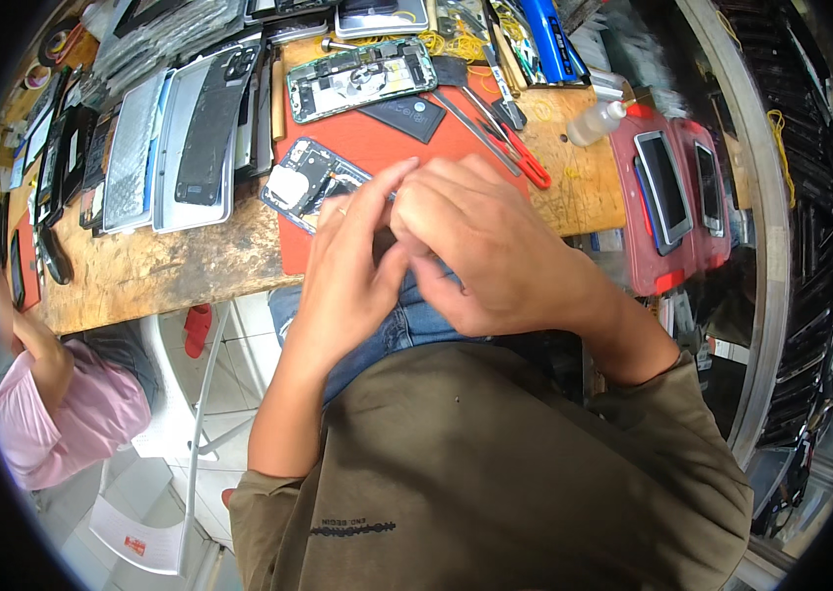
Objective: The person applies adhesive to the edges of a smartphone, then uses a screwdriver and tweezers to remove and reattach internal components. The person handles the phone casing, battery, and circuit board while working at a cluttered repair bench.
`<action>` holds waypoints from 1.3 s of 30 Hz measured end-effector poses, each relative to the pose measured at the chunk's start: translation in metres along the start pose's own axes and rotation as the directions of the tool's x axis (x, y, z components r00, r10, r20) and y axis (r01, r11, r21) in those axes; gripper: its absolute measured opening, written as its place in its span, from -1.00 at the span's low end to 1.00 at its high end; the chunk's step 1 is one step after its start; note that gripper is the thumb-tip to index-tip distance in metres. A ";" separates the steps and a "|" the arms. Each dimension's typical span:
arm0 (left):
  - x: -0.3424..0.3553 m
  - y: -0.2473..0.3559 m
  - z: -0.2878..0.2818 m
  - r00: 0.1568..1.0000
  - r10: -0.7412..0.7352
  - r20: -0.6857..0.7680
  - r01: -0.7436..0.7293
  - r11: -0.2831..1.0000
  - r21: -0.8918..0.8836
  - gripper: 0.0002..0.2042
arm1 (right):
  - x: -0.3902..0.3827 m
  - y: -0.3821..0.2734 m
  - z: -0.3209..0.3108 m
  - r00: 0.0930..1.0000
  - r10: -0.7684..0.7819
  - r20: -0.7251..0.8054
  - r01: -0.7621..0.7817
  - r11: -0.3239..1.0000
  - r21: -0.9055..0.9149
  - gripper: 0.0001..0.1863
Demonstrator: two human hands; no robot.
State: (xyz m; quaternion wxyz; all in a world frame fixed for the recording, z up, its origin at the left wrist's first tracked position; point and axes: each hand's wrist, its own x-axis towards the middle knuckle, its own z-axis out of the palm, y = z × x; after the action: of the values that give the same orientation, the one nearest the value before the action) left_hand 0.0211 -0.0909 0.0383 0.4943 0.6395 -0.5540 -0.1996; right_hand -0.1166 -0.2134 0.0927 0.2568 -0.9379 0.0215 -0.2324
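Observation:
My left hand point(352, 261) and my right hand point(480, 241) meet above the near edge of a red mat point(347, 138). The fingers of both are bent in and close together, and whatever lies between them is hidden. Just beyond my left hand lies an opened phone point(298, 182) with its inner parts showing, partly covered by my fingers. Farther back on the mat sits another opened phone frame point(362, 81), tilted a little. A flat black phone battery point(404, 120) rests against its near side. Red-handled pliers point(533, 169) and thin metal tweezers point(475, 128) lie right of the battery.
Phone shells and trays point(185, 148) are piled at the left of the wooden bench point(199, 261). A clear bottle point(594, 123) and a pink case point(641, 261) bearing phones point(665, 187) stand at the right. Another person in a pink shirt point(81, 414) sits at the left.

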 end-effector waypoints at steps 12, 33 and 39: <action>0.010 0.004 -0.001 0.998 0.064 -0.023 -0.054 0.948 0.313 -0.47 | -0.011 0.008 0.001 0.995 0.080 -0.054 -0.080 0.997 0.009 -0.63; 0.046 -0.049 -0.119 0.902 0.054 -0.428 0.191 0.839 0.509 -0.90 | -0.047 0.066 -0.003 0.921 -0.042 -0.387 -0.113 0.923 -0.368 -0.80; 0.040 -0.025 -0.138 0.945 0.244 -0.219 0.082 0.471 0.878 -0.89 | -0.051 0.073 0.010 0.906 0.183 -0.382 -0.310 0.901 -0.305 -0.77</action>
State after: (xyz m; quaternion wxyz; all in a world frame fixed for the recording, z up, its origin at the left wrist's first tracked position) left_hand 0.1570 -0.0727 0.0879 0.1868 0.7972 -0.5209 0.2412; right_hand -0.1524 -0.2642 0.0274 0.1016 -0.9029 0.2281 -0.3498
